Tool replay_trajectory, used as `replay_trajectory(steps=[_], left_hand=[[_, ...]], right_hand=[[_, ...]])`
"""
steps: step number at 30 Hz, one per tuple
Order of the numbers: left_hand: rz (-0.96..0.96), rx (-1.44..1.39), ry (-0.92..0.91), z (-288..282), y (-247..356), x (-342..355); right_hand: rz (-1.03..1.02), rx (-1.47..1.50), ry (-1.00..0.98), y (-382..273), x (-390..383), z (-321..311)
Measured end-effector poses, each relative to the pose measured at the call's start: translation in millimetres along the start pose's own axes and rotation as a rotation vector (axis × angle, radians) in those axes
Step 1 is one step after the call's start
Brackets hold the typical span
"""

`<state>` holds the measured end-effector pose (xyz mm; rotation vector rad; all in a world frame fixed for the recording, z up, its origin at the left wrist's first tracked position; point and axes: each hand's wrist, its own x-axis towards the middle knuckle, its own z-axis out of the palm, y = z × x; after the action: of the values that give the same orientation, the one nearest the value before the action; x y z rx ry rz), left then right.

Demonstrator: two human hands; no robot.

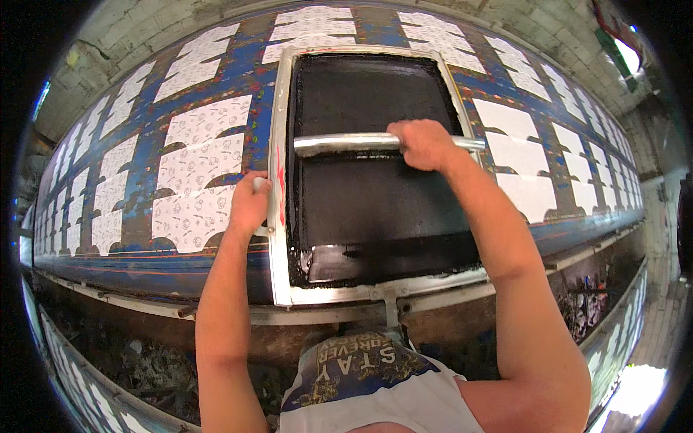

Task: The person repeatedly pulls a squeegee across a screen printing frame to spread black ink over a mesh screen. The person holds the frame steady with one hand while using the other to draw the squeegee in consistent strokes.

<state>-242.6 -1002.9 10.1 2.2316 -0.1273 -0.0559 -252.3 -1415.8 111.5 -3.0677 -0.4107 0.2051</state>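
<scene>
Through the head view I have a frame lying flat on the long blue bench, its black screen filling the middle. My right grip is closed around a silver metal bar, which lies crosswise over the far half of the screen; its right end reaches over the frame's right rail. My left grip is wrapped around a pale handle on the frame's left side. A glossy dark patch shows at the screen's near left corner. Just left of the frame I see white sheets with small printed figures; just right of it lie plain white sheets. More sheets run in rows along the bench, near and far.
</scene>
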Motion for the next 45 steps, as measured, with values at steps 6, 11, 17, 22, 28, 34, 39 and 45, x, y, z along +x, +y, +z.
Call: replay_trajectory(steps=[6,11,17,22,28,34,39,45], left_hand=[[0.010,-0.090,0.008,7.6,-20.3,8.6],[0.036,-0.080,0.012,9.6,-22.7,11.2],[0.186,-0.010,0.111,10.3,-22.3,9.9],[0.196,0.247,0.075,7.2,-24.6,15.4],[0.081,0.404,0.048,7.9,-21.6,20.2],[-0.046,0.467,0.095,13.7,-15.5,24.1],[-0.005,0.358,0.209,18.4,-26.6,19.7],[-0.110,0.005,0.205,17.7,-22.0,20.5]], right_hand=[[-0.060,0.012,0.068,-60.8,-109.5,22.0],[0.009,0.015,0.020,-111.0,-181.6,26.3],[-0.053,0.006,0.081,-135.7,-232.9,36.8],[-0.140,0.075,0.072,-129.7,-260.6,50.0],[-0.330,0.299,0.166,-86.8,-287.1,63.2],[-0.129,0.592,0.478,11.1,-337.7,67.1],[0.353,0.714,0.552,65.9,-364.2,97.7],[0.680,1.238,0.231,87.9,-360.9,135.3]])
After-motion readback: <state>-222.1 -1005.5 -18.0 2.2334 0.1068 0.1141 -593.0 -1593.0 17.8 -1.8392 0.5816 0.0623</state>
